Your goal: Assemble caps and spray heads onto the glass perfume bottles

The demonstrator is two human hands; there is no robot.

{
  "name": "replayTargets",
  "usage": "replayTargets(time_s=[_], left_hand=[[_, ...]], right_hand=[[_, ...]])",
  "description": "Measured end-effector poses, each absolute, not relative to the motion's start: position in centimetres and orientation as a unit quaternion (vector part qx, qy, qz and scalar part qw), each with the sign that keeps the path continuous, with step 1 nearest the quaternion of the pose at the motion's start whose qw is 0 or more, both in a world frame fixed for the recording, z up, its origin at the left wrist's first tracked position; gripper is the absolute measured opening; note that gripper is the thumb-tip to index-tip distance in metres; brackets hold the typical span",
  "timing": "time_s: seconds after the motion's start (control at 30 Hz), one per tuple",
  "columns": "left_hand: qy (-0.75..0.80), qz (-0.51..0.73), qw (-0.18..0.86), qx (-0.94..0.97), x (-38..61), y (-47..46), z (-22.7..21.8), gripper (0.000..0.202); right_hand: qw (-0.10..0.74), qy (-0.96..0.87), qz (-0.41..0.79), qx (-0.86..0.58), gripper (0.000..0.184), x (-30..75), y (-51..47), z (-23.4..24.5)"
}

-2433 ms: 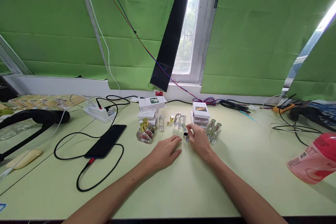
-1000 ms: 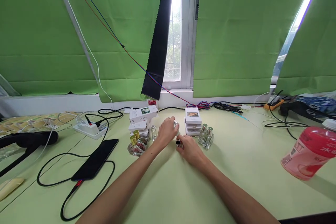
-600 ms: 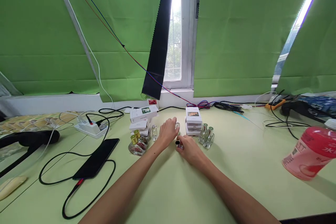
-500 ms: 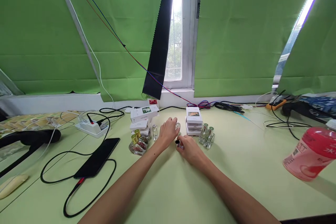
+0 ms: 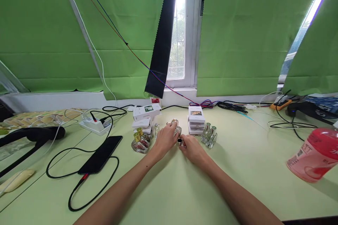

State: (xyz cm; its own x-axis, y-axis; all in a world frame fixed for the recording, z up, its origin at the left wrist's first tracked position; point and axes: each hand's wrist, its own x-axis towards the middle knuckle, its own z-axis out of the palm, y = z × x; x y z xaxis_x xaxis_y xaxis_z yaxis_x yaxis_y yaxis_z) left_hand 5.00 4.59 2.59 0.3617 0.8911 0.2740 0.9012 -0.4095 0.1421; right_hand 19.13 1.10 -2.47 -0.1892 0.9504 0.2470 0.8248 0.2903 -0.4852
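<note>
The yellow-picture box stack [image 5: 196,114] is located on the table [image 5: 250,165]. The right hand [image 5: 194,147] is positioned in front of this stack, its fingers closed around a small silver cap [image 5: 180,142] whose dark opening faces up. The left hand [image 5: 165,137] is located to the left of the stack, with fingers at a clear glass bottle [image 5: 178,131]; whether it grips the bottle cannot be determined. Two silver-capped bottles [image 5: 212,137] are located just right of the stack; two gold-capped bottles [image 5: 141,143], well to its left.
</note>
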Motion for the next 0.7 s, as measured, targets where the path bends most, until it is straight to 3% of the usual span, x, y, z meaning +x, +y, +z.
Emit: replayTargets(time_s=[0.37, 0.7], left_hand=[[-0.507, -0.199, -0.008, -0.839, 1.5, 1.5, 1.3, 0.028], [-0.492, -0.285, -0.059, -0.820, 0.7, 0.6, -1.0, 0.037]], right_hand=[[0.292, -0.739, 0.112, -0.596, 0.031, 19.2, 0.8, -2.5], [0.506, -0.679, 0.079, -0.526, 0.018, 18.8, 1.0, -1.8]])
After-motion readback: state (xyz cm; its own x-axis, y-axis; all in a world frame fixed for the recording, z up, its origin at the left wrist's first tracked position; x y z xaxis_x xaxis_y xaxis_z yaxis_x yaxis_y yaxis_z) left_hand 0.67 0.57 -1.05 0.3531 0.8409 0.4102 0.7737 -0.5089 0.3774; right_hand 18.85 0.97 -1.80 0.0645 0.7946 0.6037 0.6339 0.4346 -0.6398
